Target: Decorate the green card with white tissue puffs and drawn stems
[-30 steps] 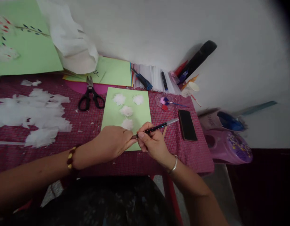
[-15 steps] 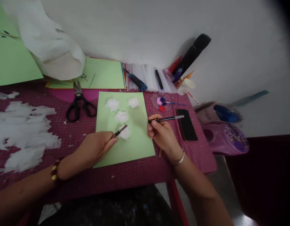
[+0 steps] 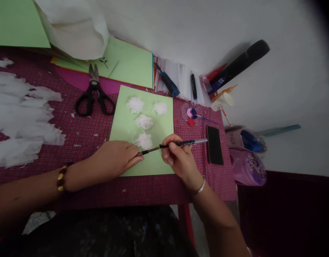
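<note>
One red checked cloth (image 3: 164,191) covers the table in front of you. On your left a broad heap of white paper strips (image 3: 20,121) spreads across it. At the back, a big piece of crumpled white material (image 3: 78,39) rises beside a stack of green sheets (image 3: 134,66). Nearest your body lies a single green sheet (image 3: 156,166), flat on the cloth, with both your hands over its lower part.

Your left hand (image 3: 114,155) comes in from the left, its thumb and fingers pinching a slim dark stick (image 3: 150,150). Your right hand (image 3: 180,160) has its fingers curled, pinching a black pen (image 3: 184,142) with the thumb; the pen's silver end points right, toward the phone (image 3: 214,145). The free end of the stick meets the pen's dark end above the sheet; whether the two are joined, you cannot tell from here.

Black-handled scissors (image 3: 94,82) lie left of the sheet, blades pointing away from you. A blue cutter (image 3: 169,85) rests behind the sheet, with a dark marker (image 3: 193,86) to its right. Four white paper puffs (image 3: 144,122) sit on the sheet, the lowest just beside the stick. Smallest are the dabs of pink, blue and red paint (image 3: 191,122) between the sheet and the phone.
</note>
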### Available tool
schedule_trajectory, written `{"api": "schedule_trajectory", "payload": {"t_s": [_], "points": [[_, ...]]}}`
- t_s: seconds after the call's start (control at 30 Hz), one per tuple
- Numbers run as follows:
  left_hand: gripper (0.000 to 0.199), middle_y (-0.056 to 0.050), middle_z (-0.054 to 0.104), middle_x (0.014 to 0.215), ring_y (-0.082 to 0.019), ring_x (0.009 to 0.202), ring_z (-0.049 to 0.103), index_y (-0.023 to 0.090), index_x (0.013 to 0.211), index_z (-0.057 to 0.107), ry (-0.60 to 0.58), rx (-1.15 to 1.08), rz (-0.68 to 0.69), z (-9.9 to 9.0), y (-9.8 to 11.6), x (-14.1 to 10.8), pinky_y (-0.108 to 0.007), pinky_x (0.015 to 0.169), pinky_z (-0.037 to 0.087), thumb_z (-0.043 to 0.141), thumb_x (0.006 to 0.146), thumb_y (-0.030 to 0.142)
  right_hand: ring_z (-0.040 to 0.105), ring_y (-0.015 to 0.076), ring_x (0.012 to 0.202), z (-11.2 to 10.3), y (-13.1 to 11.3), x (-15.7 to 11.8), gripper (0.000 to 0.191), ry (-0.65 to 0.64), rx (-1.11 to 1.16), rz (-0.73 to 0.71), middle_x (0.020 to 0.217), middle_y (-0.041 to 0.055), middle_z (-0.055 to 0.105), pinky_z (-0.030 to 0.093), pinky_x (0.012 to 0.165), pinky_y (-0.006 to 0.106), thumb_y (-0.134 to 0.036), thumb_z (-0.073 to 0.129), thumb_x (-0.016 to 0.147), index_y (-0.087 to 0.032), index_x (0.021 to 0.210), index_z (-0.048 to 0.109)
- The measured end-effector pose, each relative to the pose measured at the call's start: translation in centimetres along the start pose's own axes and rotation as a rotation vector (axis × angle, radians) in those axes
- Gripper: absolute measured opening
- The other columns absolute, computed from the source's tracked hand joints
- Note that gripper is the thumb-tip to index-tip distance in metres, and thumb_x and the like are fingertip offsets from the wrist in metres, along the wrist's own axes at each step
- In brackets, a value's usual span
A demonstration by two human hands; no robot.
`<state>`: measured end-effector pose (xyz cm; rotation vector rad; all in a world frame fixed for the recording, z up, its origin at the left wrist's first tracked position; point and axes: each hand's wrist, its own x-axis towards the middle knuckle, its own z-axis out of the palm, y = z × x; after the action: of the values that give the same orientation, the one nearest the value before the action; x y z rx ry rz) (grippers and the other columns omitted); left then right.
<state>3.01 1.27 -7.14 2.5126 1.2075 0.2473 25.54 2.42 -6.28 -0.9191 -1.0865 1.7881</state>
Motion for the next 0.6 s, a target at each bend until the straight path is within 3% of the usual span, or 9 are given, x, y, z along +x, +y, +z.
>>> {"api": "schedule_trajectory", "payload": {"t_s": [0.2,0.37,0.6], "points": [[0.046,-0.007,0.065,0.069,-0.020,0.062,0.057,0.016,0.079,0.064,-0.056,0.056,0.002,-0.3,0.5,0.0,-0.030,0.057,0.036,0.034,0.103,0.042,0.033,0.0051,0.040,0.1,0.1,-0.1,0.025,0.002,0.002,0.033,0.054,-0.0070,0.053,0.019,0.039,0.022,-0.045,0.064,0.088,-0.021,0.086,0.059],[0.047,-0.007,0.064,0.069,-0.020,0.062,0.056,0.016,0.081,0.064,-0.013,0.035,0.036,0.1,0.2,-0.3,-0.030,0.058,0.036,0.033,0.103,0.043,0.032,0.0053,0.041,0.1,0.2,-0.1,0.026,-0.008,-0.022,0.053,0.055,-0.0071,0.052,0.018,0.040,0.022,-0.046,0.064,0.088,-0.021,0.086,0.057],[0.048,-0.007,0.064,0.071,-0.020,0.065,0.058,0.015,0.086,0.064,0.051,0.033,0.078,1.3,-0.2,-0.2,-0.031,0.060,0.038,0.029,0.104,0.042,0.024,0.0057,0.042,1.0,1.8,-0.1,0.022,-0.117,-0.032,0.077,0.051,-0.0112,0.032,0.020,0.040,0.021,-0.042,0.063,0.091,-0.021,0.088,0.059]]}}
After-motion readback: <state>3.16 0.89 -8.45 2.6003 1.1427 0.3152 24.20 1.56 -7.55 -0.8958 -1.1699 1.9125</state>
